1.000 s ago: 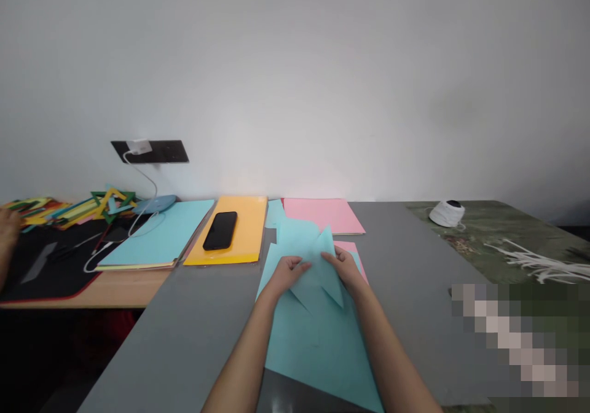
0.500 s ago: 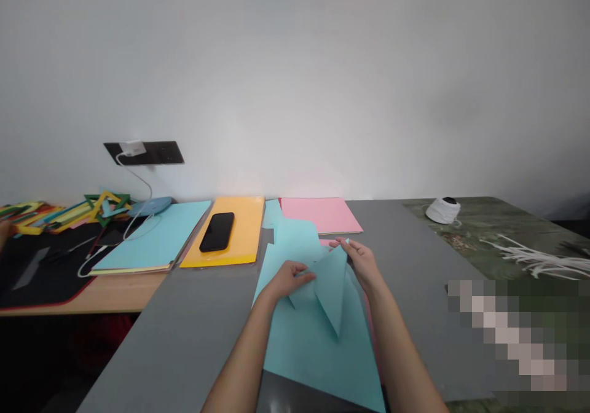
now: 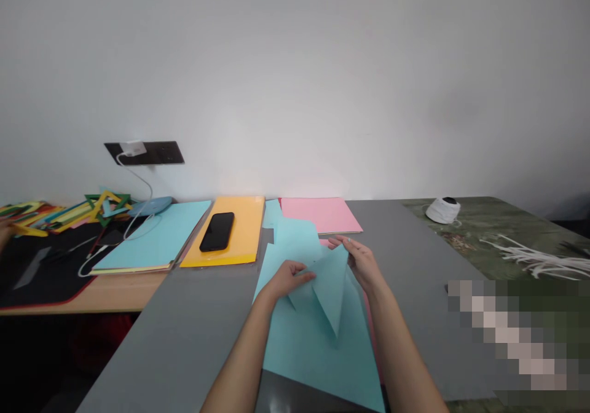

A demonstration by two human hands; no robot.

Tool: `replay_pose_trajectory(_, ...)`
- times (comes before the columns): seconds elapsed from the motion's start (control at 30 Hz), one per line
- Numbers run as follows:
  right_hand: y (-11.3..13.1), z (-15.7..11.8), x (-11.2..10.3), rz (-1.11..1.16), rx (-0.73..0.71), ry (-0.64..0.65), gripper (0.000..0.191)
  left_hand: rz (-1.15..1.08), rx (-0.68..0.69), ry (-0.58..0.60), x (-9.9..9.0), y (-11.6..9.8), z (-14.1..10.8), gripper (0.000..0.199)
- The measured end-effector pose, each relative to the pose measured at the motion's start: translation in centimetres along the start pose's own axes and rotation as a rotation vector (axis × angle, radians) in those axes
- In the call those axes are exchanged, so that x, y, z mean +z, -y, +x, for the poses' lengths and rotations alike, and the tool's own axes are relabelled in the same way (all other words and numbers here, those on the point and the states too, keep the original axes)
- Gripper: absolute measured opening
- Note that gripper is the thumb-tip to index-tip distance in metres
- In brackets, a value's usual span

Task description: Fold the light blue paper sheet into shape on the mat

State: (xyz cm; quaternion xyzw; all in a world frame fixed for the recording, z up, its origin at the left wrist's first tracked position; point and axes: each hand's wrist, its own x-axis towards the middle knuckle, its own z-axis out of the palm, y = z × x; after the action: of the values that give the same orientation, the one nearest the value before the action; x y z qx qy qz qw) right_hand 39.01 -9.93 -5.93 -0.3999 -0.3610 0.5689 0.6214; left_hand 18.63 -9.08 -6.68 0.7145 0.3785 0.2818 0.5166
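1. Nearest to the person is a grey bench (image 3: 142,357), and on it lies a flat turquoise sheet (image 3: 318,361); its near edge runs slanting. Along its right side a narrow strip of pink paper (image 3: 373,333) shows.
2. Above this sheet, between the two hands, is the folded paper (image 3: 332,284), also turquoise. It looks thin and smooth, with a big triangular flap whose sharp point hangs toward the person. Whether it is joined with the sheet beneath, one cannot tell.
3. The left hand (image 3: 286,279) has its thumb and bent fingers close together, and they pinch the left part of the folded paper.
4. The right hand (image 3: 363,260) is a little farther away. Its fingers (image 3: 342,241) and thumb pinch the upper right corner of the flap, with almost no gap.
5. Beyond the left hand, on the left side, a black phone (image 3: 217,232) rests upon an orange pack of paper (image 3: 249,225).
6. Farthest on the bench, near the white wall (image 3: 313,81), lies a pink stack (image 3: 321,214).
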Motion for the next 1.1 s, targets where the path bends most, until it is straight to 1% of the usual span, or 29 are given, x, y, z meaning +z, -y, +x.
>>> replay_pose_trajectory(0.27, -0.2, 0.1, 0.1, 0.087, -0.038, 0.046, 0.033, 0.032, -0.019, 0.020, -0.1, -0.1, 0.1, 0.039)
replay_pose_trajectory(0.43, -0.2, 0.1, 0.3, 0.095, -0.071, 0.062, 0.034, 0.034, -0.013, 0.013, -0.1, -0.3, 0.0, 0.039)
replay_pose_trajectory(0.77, 0.2, 0.0, 0.6, 0.118, -0.103, 0.089, 0.037, -0.005, -0.059, -0.022, 0.1, -0.5, -0.1, 0.041)
replay_pose_trajectory(0.87, 0.0, 0.1, 0.5, 0.082, -0.081, 0.028, 0.037, -0.012, -0.052, -0.019, 0.1, -0.6, -0.2, 0.040)
replay_pose_trajectory(1.0, -0.6, 0.3, 0.2, -0.023, -0.064, -0.161, 0.033, -0.019, -0.030, -0.010, 0.0, -0.7, -0.1, 0.039)
replay_pose_trajectory(1.03, -0.8, 0.3, 0.2, -0.037, -0.074, -0.182, 0.032, -0.020, -0.027, -0.009, 0.0, -0.6, -0.1, 0.039)
replay_pose_trajectory(1.1, -0.8, 0.3, 0.2, -0.027, -0.093, -0.178, 0.032, -0.019, -0.033, -0.008, 0.1, -0.6, -0.1, 0.038)
